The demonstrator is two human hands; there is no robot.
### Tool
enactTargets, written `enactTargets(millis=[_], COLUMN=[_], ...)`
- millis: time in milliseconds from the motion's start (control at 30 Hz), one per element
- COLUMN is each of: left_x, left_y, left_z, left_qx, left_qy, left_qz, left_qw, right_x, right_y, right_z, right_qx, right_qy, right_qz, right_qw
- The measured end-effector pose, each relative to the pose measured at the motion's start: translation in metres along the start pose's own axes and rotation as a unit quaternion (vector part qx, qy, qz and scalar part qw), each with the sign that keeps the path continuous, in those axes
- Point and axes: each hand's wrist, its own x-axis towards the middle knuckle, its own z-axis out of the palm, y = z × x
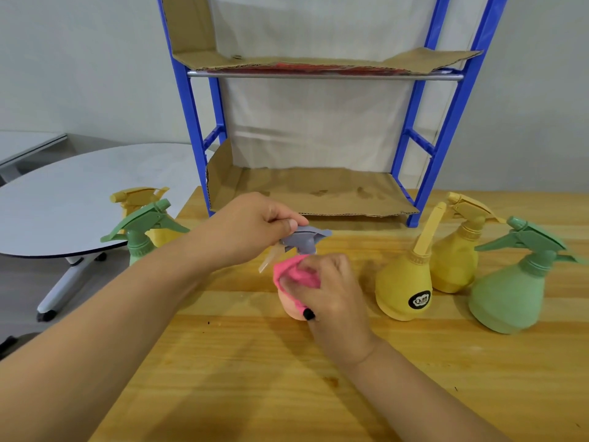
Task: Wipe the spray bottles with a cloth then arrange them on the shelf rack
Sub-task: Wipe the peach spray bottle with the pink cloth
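A peach spray bottle (290, 309) with a grey trigger head (306, 239) stands at the middle of the wooden table (255, 378). My left hand (255, 228) pinches that grey head from the left. My right hand (331, 291) presses a pink cloth (296, 272) against the bottle's body and hides most of it. Right of it stand two yellow bottles (403, 288) (455, 266) and a green bottle (510, 298). At the table's left edge stand a green bottle (143, 234) and a yellow bottle (140, 199). The blue shelf rack (446, 122) rises behind, its shelves lined with cardboard (318, 193).
A round grey table (79, 202) on a wheeled base stands to the left, beyond the wooden table's edge. A white wall closes the back. Bare wood lies in front of my arms.
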Motion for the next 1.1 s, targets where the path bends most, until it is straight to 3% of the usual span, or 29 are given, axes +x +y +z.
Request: enactTargets(millis=[167,267,433,533,700,867,1100], left_x=[-0.001,0.000,0.004,0.007,0.005,0.001,0.001], left_y=[-0.002,0.000,0.004,0.005,-0.002,-0.024,-0.035], left_z=[0.001,0.001,0.012,0.015,0.006,-0.007,-0.008], left_qx=[-0.006,-0.036,0.027,0.075,0.044,0.030,-0.001], left_qy=[-0.003,-0.003,-0.006,0.001,-0.011,-0.003,0.014], left_qz=[-0.009,-0.021,-0.019,-0.020,-0.025,-0.035,-0.050], left_qw=[1.000,0.999,0.999,0.997,0.999,0.999,0.999], right_x=[-0.025,-0.034,-0.010,0.008,0.001,-0.027,0.020], right_y=[0.012,0.025,0.031,0.024,0.021,0.020,0.017], right_z=[-0.006,-0.018,-0.038,-0.033,-0.013,-0.006,-0.002], right_qx=[-0.010,0.016,0.056,0.095,0.077,0.018,0.036], right_qy=[-0.116,-0.168,-0.064,-0.035,-0.093,-0.261,-0.179], right_qz=[-0.073,-0.056,0.042,0.058,0.034,-0.061,-0.053], right_qw=[0.990,0.984,0.996,0.993,0.992,0.963,0.982])
